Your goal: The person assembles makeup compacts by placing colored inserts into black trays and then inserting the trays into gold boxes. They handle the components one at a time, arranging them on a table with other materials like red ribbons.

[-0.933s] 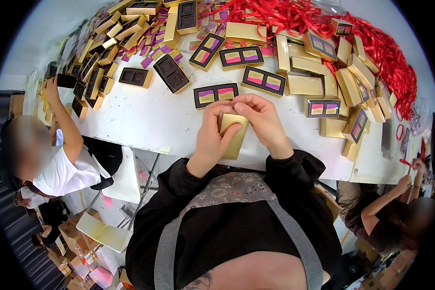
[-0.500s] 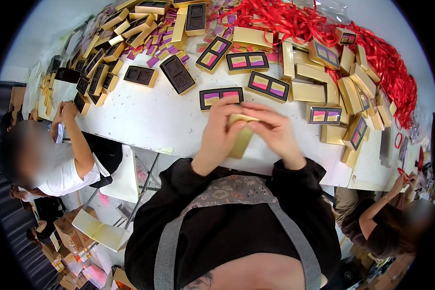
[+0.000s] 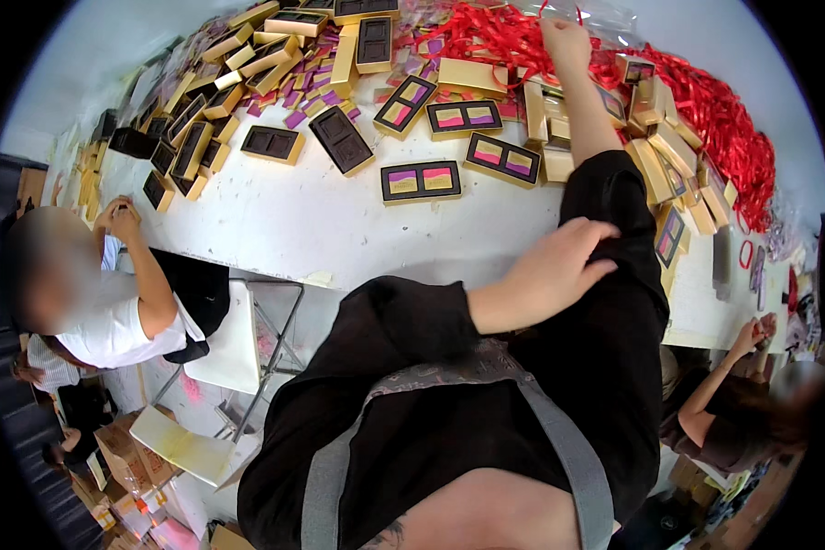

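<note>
My left hand (image 3: 552, 273) is over the table's near edge beside my right sleeve, thumb and fingers apart, with nothing in it. My right arm stretches far across the table. At its end, my right hand (image 3: 566, 46) is closed at the heap of red ribbons (image 3: 486, 37), and red strands show at its fingertips. Between me and the heap lie several gold boxes with black trays, such as a box with purple and pink pieces (image 3: 420, 181) and another windowed box (image 3: 502, 159). My right arm hides part of the stack of gold boxes (image 3: 662, 151).
Open boxes with dark, unfilled trays (image 3: 341, 140) lie left of centre, near scattered purple and pink pieces (image 3: 316, 87). More gold boxes (image 3: 191, 147) are piled at the left. Co-workers sit at either side, and a white folding chair (image 3: 225, 344) stands at my left.
My hands have parted and the gold box is no longer between them. My right hand has reached forward to the ribbons; my left hand has moved right and nearer my body.
</note>
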A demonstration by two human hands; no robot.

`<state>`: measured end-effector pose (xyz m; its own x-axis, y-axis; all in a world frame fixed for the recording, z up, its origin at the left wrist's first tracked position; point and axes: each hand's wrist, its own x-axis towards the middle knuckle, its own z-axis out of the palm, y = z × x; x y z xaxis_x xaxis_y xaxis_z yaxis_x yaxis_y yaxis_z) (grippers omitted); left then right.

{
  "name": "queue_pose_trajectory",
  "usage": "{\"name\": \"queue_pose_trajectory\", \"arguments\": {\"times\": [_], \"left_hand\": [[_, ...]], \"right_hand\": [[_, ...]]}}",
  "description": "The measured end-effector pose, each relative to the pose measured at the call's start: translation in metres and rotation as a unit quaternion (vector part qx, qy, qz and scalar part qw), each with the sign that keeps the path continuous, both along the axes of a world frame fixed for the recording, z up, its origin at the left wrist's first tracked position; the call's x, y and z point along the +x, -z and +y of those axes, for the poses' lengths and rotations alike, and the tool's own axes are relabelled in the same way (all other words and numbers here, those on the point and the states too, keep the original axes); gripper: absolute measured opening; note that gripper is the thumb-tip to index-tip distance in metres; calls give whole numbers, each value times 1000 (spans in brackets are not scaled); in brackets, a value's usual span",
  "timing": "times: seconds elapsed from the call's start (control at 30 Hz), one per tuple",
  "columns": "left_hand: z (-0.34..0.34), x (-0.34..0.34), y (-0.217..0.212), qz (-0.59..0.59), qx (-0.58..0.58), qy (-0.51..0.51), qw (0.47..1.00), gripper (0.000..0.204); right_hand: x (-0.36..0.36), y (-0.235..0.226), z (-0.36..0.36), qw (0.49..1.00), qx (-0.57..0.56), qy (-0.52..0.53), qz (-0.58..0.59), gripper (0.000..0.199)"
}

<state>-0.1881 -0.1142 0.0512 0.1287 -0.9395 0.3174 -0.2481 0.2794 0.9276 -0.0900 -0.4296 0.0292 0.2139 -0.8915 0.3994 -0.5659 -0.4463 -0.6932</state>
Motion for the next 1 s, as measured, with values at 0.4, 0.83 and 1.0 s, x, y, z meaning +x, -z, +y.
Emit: {"name": "queue_pose_trajectory", "arguments": {"times": [0.4,0.83,1.0], "left_hand": [[83,73,-13,25,128,225,965,31],[94,132,52,642,1,-63,764,46],[105,184,76,695,-115,-134,697,55]], "right_hand": [[133,67,63,958,92,-270,-29,30],[-29,-14,221,870,-330,-358,76,12],[-83,39,261,836,-6,-548,-27,40]]}}
